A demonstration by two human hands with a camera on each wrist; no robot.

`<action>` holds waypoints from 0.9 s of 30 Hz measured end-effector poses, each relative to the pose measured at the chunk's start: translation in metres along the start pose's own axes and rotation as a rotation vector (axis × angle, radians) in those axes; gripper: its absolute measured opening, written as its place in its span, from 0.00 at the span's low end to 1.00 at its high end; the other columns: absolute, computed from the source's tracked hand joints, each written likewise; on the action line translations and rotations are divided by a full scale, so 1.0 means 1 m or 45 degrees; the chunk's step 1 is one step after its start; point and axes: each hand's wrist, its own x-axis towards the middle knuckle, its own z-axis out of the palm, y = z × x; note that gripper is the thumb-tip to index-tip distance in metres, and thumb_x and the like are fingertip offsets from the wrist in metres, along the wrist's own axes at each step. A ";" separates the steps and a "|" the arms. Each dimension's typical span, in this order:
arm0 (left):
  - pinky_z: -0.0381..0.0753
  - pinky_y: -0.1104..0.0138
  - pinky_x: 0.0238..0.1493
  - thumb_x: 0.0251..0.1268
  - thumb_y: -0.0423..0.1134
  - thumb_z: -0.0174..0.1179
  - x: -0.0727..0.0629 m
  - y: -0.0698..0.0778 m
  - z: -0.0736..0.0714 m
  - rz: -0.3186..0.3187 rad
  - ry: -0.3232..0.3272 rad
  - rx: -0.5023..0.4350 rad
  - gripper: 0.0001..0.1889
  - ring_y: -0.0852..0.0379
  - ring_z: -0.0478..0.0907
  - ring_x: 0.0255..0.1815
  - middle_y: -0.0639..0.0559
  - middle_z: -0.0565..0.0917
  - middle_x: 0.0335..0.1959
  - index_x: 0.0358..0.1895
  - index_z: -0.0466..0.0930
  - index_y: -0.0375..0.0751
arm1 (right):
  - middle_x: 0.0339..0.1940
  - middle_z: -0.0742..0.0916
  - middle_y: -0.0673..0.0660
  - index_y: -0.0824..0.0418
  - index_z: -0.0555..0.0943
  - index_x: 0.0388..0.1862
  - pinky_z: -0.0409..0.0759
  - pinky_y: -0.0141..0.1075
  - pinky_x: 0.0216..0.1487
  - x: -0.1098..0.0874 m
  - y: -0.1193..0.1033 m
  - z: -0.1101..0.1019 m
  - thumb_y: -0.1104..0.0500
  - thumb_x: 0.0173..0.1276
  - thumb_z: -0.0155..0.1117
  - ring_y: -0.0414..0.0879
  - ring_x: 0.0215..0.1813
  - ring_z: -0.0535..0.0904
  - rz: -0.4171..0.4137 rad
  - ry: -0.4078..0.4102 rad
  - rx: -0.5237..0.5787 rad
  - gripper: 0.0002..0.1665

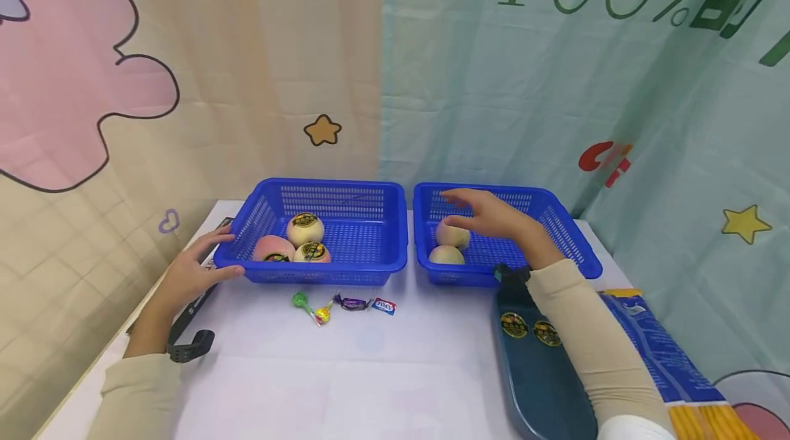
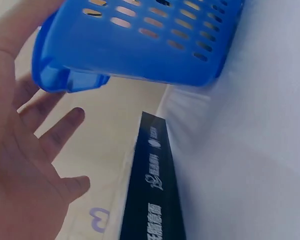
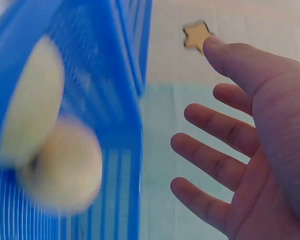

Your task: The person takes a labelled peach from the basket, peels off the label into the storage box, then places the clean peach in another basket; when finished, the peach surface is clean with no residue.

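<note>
My left hand [image 1: 188,275] is at the left corner of the left blue basket [image 1: 321,274], its fingers spread along the rim. In the left wrist view, parts of those fingers are hidden behind the basket [image 2: 140,55]. Inside that basket lie three peaches [image 1: 305,229] with black-and-gold stickers. My right hand [image 1: 487,212] hovers over the right blue basket [image 1: 512,193], fingers apart and holding nothing. Two pale peaches [image 1: 447,255] sit below it at the basket's left side. In the right wrist view, the peaches [image 3: 65,167] are blurred and apart from the right hand [image 3: 255,145].
Two lollipops [image 1: 300,300] and two wrapped candies [image 1: 353,303] lie before the left basket. A dark tray [image 1: 543,378] with two stickers is partly under my right forearm, beside a blue-and-yellow bag [image 1: 660,351]. A long black box [image 2: 152,190] lies along the left table edge.
</note>
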 end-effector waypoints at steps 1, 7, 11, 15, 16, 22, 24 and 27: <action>0.53 0.33 0.69 0.59 0.39 0.75 0.001 -0.001 0.001 -0.008 0.009 -0.027 0.41 0.30 0.49 0.78 0.35 0.60 0.77 0.73 0.64 0.33 | 0.71 0.76 0.61 0.60 0.66 0.77 0.71 0.56 0.67 0.012 -0.007 0.004 0.50 0.76 0.64 0.60 0.69 0.72 -0.024 -0.016 -0.005 0.36; 0.52 0.52 0.77 0.63 0.33 0.72 -0.002 -0.014 0.003 -0.027 0.013 -0.195 0.37 0.40 0.51 0.79 0.42 0.61 0.78 0.71 0.62 0.34 | 0.69 0.78 0.58 0.57 0.67 0.77 0.75 0.48 0.65 0.079 -0.060 0.035 0.49 0.76 0.64 0.55 0.69 0.74 -0.156 -0.194 -0.022 0.35; 0.57 0.70 0.73 0.63 0.32 0.71 -0.004 -0.020 0.002 -0.006 0.017 -0.191 0.32 0.47 0.53 0.79 0.47 0.62 0.78 0.66 0.64 0.33 | 0.70 0.78 0.58 0.54 0.67 0.77 0.76 0.43 0.64 0.114 -0.096 0.060 0.51 0.73 0.67 0.54 0.69 0.74 -0.219 -0.342 0.030 0.37; 0.55 0.62 0.76 0.63 0.32 0.71 -0.004 -0.019 -0.001 -0.002 0.021 -0.196 0.32 0.47 0.53 0.79 0.45 0.62 0.78 0.66 0.64 0.31 | 0.69 0.77 0.57 0.52 0.69 0.77 0.77 0.40 0.62 0.140 -0.122 0.082 0.54 0.71 0.70 0.53 0.67 0.75 -0.219 -0.465 0.088 0.38; 0.54 0.57 0.77 0.63 0.32 0.71 -0.004 -0.018 -0.001 0.000 0.019 -0.198 0.33 0.45 0.52 0.79 0.43 0.62 0.78 0.66 0.64 0.30 | 0.69 0.77 0.57 0.52 0.69 0.76 0.77 0.40 0.62 0.145 -0.127 0.087 0.55 0.70 0.71 0.53 0.68 0.75 -0.207 -0.494 0.088 0.38; 0.54 0.51 0.76 0.63 0.34 0.72 -0.003 -0.014 0.001 -0.004 0.012 -0.197 0.32 0.38 0.52 0.78 0.40 0.61 0.78 0.65 0.65 0.29 | 0.72 0.75 0.56 0.49 0.73 0.74 0.75 0.41 0.65 0.164 -0.140 0.119 0.62 0.68 0.72 0.52 0.72 0.68 -0.157 -0.624 0.013 0.36; 0.56 0.57 0.76 0.62 0.33 0.72 -0.003 -0.014 0.002 0.003 0.015 -0.201 0.32 0.37 0.53 0.78 0.41 0.62 0.78 0.64 0.65 0.29 | 0.72 0.74 0.53 0.46 0.75 0.73 0.74 0.40 0.65 0.167 -0.142 0.128 0.63 0.68 0.72 0.51 0.73 0.66 -0.138 -0.655 -0.006 0.36; 0.56 0.60 0.76 0.62 0.32 0.72 -0.004 -0.013 0.001 0.017 0.034 -0.200 0.31 0.38 0.53 0.78 0.40 0.63 0.77 0.63 0.66 0.28 | 0.72 0.74 0.53 0.44 0.76 0.71 0.75 0.37 0.63 0.171 -0.144 0.136 0.65 0.69 0.70 0.50 0.71 0.67 -0.140 -0.699 -0.043 0.34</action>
